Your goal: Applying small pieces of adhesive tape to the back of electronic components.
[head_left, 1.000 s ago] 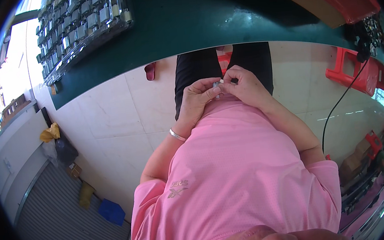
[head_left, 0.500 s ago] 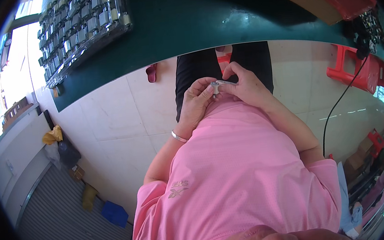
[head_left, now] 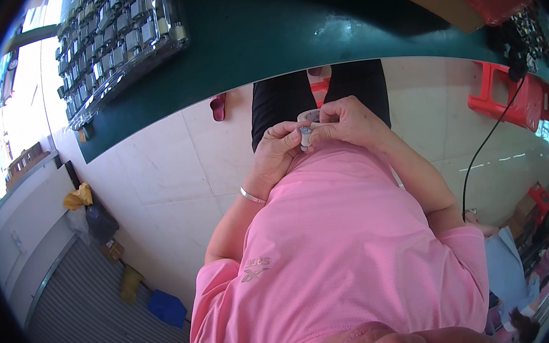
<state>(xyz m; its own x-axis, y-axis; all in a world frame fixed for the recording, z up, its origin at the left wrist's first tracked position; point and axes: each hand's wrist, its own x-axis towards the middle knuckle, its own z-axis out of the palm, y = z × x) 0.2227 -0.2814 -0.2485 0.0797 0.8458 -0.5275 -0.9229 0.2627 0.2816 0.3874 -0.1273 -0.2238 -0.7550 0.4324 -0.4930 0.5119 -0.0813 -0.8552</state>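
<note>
A grey-white part (head_left: 305,137) is pinched by the left hand (head_left: 279,146) and, on its far side, a white looped strip (head_left: 309,113) by the right hand (head_left: 353,120) (handling apparently unfinished).

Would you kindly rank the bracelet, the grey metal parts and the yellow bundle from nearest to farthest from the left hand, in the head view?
1. Bracelet: on the wrist of the left hand.
2. Grey metal parts: upper left.
3. Yellow bundle: farther out, left.
</note>
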